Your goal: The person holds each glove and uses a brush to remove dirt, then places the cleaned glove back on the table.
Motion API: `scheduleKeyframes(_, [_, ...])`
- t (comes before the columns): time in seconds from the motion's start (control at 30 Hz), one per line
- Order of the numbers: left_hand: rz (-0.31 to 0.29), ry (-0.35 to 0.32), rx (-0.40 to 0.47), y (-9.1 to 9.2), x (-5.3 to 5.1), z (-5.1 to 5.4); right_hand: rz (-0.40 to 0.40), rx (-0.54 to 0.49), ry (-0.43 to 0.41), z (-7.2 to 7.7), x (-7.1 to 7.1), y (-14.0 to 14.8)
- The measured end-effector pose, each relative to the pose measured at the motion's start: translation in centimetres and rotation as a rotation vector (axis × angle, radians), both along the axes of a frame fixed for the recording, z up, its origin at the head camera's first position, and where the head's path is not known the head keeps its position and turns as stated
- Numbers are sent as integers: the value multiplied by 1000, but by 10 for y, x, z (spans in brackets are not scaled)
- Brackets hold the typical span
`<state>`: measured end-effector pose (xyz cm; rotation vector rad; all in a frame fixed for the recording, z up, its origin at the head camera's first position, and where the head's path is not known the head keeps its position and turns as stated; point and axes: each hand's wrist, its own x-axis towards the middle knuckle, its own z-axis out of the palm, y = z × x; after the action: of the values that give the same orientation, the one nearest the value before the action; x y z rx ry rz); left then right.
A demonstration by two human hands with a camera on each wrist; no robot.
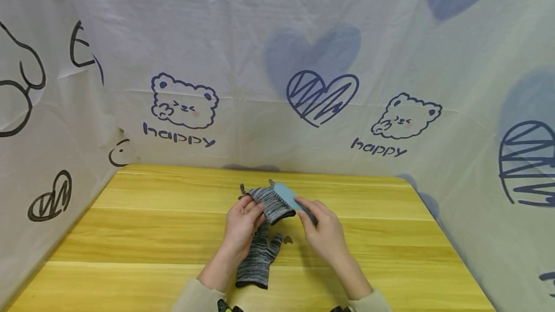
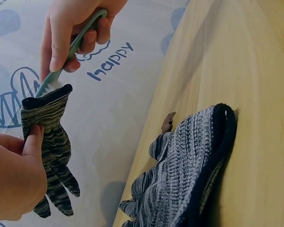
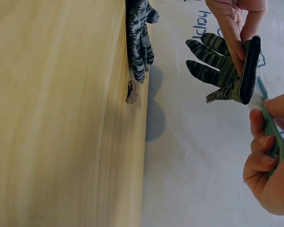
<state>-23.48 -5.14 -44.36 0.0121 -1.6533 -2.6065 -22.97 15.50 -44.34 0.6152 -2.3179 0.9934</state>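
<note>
A grey-black striped knit glove (image 1: 270,202) is held up off the table, pinched near its dark cuff by the left hand (image 1: 244,225). The right hand (image 1: 325,230) grips the handle of a blue-green brush (image 1: 286,194). In the left wrist view the brush (image 2: 78,42) has its white bristles against the cuff of the raised glove (image 2: 54,137). The right wrist view shows the right hand's fingers curled round the handle (image 3: 273,135). Below the left hand a second striped glove (image 1: 256,264) lies on the table, its cuff toward the near edge.
A small dark brown piece (image 1: 288,240) lies on the wooden table (image 1: 390,254), just right of the lying glove. Behind the table and at both sides hangs a pale cloth (image 1: 243,61) with printed hearts and bears.
</note>
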Motion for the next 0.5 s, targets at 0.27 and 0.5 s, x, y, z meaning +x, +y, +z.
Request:
scheduleKeyframes(0.27, [31, -7, 19, -1, 0, 2, -85, -65, -74, 0, -2, 6])
scheduleKeyframes(0.5, [10, -13, 0, -2, 0, 2, 40, -32, 51, 4, 0, 2])
